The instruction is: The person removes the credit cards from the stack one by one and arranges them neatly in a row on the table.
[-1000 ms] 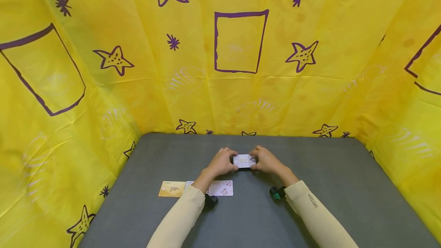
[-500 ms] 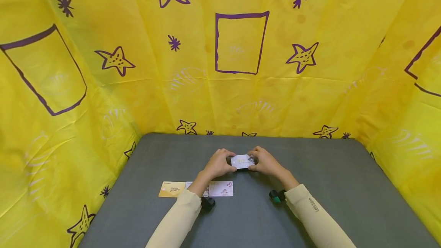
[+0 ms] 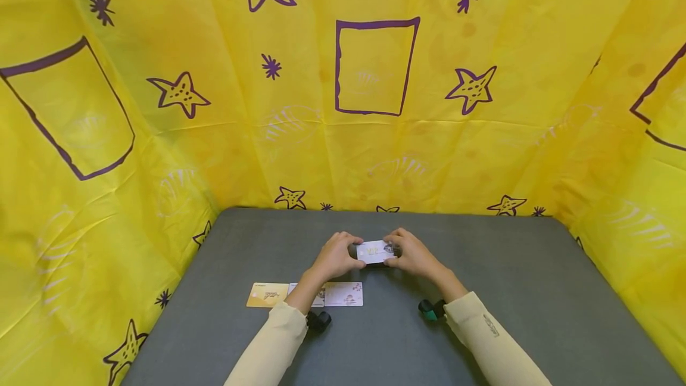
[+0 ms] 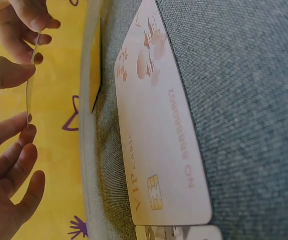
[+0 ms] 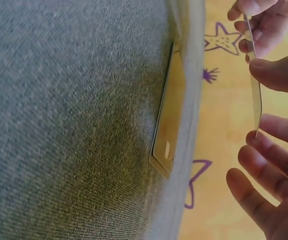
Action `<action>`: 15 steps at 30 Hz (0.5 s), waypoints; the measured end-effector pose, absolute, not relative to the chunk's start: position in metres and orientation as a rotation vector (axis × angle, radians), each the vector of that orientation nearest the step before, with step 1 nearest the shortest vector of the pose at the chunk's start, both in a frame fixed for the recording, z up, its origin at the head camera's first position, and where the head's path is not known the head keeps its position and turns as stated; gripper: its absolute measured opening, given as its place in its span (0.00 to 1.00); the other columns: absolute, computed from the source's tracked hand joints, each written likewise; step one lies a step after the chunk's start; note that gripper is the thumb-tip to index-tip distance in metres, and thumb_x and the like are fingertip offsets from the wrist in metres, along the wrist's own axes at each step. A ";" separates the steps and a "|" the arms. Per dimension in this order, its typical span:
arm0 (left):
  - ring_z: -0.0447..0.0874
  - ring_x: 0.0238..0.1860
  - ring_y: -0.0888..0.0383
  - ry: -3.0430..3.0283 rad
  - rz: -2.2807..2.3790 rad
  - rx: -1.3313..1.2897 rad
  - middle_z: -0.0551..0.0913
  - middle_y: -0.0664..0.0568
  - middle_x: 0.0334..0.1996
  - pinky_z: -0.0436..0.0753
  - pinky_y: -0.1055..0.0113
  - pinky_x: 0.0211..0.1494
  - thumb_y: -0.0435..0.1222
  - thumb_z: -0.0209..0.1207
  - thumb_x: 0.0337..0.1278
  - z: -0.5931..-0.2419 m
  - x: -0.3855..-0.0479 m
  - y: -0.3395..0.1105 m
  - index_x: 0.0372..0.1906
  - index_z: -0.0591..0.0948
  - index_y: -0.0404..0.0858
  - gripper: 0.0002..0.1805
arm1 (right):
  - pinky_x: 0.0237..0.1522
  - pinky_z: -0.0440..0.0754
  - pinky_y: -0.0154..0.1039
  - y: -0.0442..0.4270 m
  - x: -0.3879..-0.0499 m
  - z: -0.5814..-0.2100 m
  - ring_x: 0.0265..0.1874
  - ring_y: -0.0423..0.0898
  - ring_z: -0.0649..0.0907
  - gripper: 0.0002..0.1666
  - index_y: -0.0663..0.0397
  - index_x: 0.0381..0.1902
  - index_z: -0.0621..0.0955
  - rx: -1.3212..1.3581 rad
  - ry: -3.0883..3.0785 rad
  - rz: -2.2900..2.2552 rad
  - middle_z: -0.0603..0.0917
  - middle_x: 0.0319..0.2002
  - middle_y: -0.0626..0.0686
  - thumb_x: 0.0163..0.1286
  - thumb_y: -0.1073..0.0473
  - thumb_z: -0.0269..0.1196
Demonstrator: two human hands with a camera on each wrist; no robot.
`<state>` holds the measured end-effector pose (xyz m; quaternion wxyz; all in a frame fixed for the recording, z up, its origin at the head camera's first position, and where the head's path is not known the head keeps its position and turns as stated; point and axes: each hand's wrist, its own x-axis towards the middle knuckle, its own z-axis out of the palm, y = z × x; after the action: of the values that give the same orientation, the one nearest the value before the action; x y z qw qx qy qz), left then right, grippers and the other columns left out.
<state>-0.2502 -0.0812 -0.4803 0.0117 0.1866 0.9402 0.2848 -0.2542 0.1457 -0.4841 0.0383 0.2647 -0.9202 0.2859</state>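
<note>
Both hands hold a white card with gold lettering and a dark picture [image 3: 375,251] above the table, one at each short end. My left hand [image 3: 336,255] pinches its left end between thumb and fingers; my right hand [image 3: 412,253] pinches the right end. The wrist views show this card [image 5: 256,97] nearly edge-on and slightly bowed. Below it lies a small stack of cards [image 5: 171,105] on the table. Nearer the person, a yellow card [image 3: 268,295], a partly hidden card [image 3: 321,298] and a pale pink VIP card [image 4: 156,125] form a row.
A dark grey cloth covers the table [image 3: 396,338]. Yellow curtains [image 3: 375,153] with purple starfish drawings stand at its back and sides. Dark straps [image 3: 431,310] sit at both wrists, below the cream sleeves [image 3: 485,332]. The left forearm passes over part of the card row.
Both hands and the held card have shifted slightly to the left. The left forearm has moved left too, uncovering more of the middle card. The row of cards has stayed in place.
</note>
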 end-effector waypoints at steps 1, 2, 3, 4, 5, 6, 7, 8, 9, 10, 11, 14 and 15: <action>0.74 0.51 0.52 2.935 0.887 0.585 0.81 0.48 0.51 0.75 0.55 0.52 0.46 0.72 0.44 -0.480 -0.249 -0.081 0.55 0.82 0.40 0.29 | 0.51 0.76 0.51 0.146 -0.254 -0.484 0.46 0.53 0.79 0.28 0.63 0.52 0.81 0.811 -2.822 0.886 0.79 0.47 0.57 0.54 0.58 0.74; 0.74 0.51 0.52 2.939 0.883 0.590 0.81 0.48 0.50 0.75 0.55 0.52 0.46 0.72 0.44 -0.480 -0.249 -0.082 0.55 0.82 0.40 0.29 | 0.50 0.76 0.51 0.146 -0.253 -0.484 0.46 0.52 0.79 0.28 0.62 0.52 0.82 0.809 -2.823 0.889 0.79 0.47 0.57 0.54 0.58 0.74; 0.74 0.51 0.52 2.944 0.884 0.597 0.81 0.48 0.50 0.75 0.55 0.52 0.46 0.72 0.44 -0.480 -0.248 -0.082 0.54 0.82 0.40 0.29 | 0.50 0.76 0.50 0.146 -0.252 -0.484 0.46 0.52 0.79 0.28 0.62 0.52 0.82 0.808 -2.824 0.894 0.79 0.46 0.56 0.54 0.58 0.74; 0.74 0.50 0.52 2.953 0.878 0.605 0.81 0.49 0.50 0.75 0.56 0.52 0.46 0.72 0.43 -0.481 -0.247 -0.083 0.54 0.83 0.41 0.29 | 0.50 0.77 0.50 0.146 -0.251 -0.483 0.46 0.51 0.79 0.28 0.62 0.52 0.82 0.809 -2.825 0.896 0.79 0.46 0.56 0.53 0.57 0.74; 0.74 0.50 0.53 2.958 0.875 0.610 0.81 0.49 0.49 0.75 0.56 0.51 0.46 0.72 0.43 -0.481 -0.247 -0.083 0.53 0.83 0.41 0.29 | 0.50 0.77 0.49 0.146 -0.250 -0.483 0.45 0.51 0.79 0.29 0.62 0.52 0.82 0.808 -2.824 0.899 0.78 0.46 0.56 0.53 0.57 0.74; 0.74 0.49 0.53 2.963 0.876 0.614 0.81 0.49 0.49 0.75 0.57 0.50 0.46 0.72 0.43 -0.481 -0.246 -0.084 0.53 0.83 0.41 0.28 | 0.50 0.76 0.49 0.146 -0.250 -0.483 0.45 0.50 0.79 0.29 0.62 0.52 0.82 0.809 -2.822 0.897 0.78 0.46 0.55 0.53 0.57 0.74; 0.74 0.49 0.53 2.966 0.877 0.621 0.81 0.49 0.48 0.75 0.57 0.50 0.46 0.72 0.42 -0.481 -0.244 -0.084 0.53 0.83 0.41 0.28 | 0.49 0.76 0.49 0.146 -0.249 -0.483 0.45 0.50 0.79 0.29 0.62 0.52 0.82 0.814 -2.818 0.895 0.78 0.46 0.55 0.53 0.57 0.75; 0.74 0.48 0.53 2.969 0.877 0.630 0.81 0.49 0.48 0.75 0.57 0.49 0.46 0.72 0.42 -0.481 -0.243 -0.085 0.52 0.83 0.41 0.28 | 0.49 0.76 0.49 0.146 -0.247 -0.483 0.45 0.50 0.79 0.29 0.61 0.52 0.82 0.817 -2.815 0.890 0.78 0.46 0.55 0.52 0.57 0.75; 0.74 0.48 0.53 2.970 0.879 0.637 0.81 0.49 0.47 0.75 0.57 0.49 0.46 0.72 0.42 -0.481 -0.242 -0.085 0.52 0.83 0.41 0.28 | 0.49 0.76 0.49 0.146 -0.246 -0.482 0.45 0.50 0.79 0.29 0.61 0.52 0.82 0.820 -2.813 0.893 0.78 0.46 0.55 0.52 0.56 0.75; 0.74 0.48 0.53 2.969 0.879 0.640 0.81 0.49 0.47 0.75 0.57 0.49 0.46 0.72 0.42 -0.480 -0.241 -0.085 0.52 0.83 0.41 0.28 | 0.49 0.76 0.48 0.146 -0.245 -0.482 0.45 0.50 0.79 0.29 0.61 0.52 0.82 0.823 -2.812 0.886 0.79 0.45 0.54 0.52 0.56 0.75; 0.74 0.48 0.53 2.965 0.881 0.640 0.81 0.49 0.47 0.75 0.57 0.49 0.46 0.72 0.42 -0.480 -0.240 -0.086 0.52 0.83 0.41 0.28 | 0.48 0.76 0.48 0.147 -0.244 -0.482 0.44 0.49 0.78 0.29 0.61 0.51 0.82 0.827 -2.813 0.881 0.79 0.45 0.54 0.51 0.56 0.75; 0.75 0.48 0.53 2.961 0.873 0.645 0.81 0.50 0.47 0.75 0.57 0.50 0.47 0.72 0.42 -0.480 -0.236 -0.087 0.52 0.83 0.42 0.27 | 0.47 0.76 0.46 0.147 -0.242 -0.483 0.43 0.48 0.78 0.29 0.60 0.51 0.82 0.839 -2.814 0.854 0.79 0.44 0.53 0.51 0.55 0.76; 0.75 0.49 0.53 2.960 0.873 0.641 0.81 0.50 0.47 0.75 0.57 0.51 0.47 0.72 0.42 -0.480 -0.235 -0.087 0.52 0.83 0.42 0.27 | 0.47 0.76 0.46 0.148 -0.242 -0.483 0.43 0.48 0.78 0.29 0.60 0.51 0.82 0.841 -2.814 0.855 0.79 0.44 0.53 0.51 0.55 0.76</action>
<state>-0.2352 -0.0868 -0.4803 -0.0051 0.2033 0.9391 0.2769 -0.2417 0.1475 -0.4829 0.0410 0.2747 -0.9191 0.2794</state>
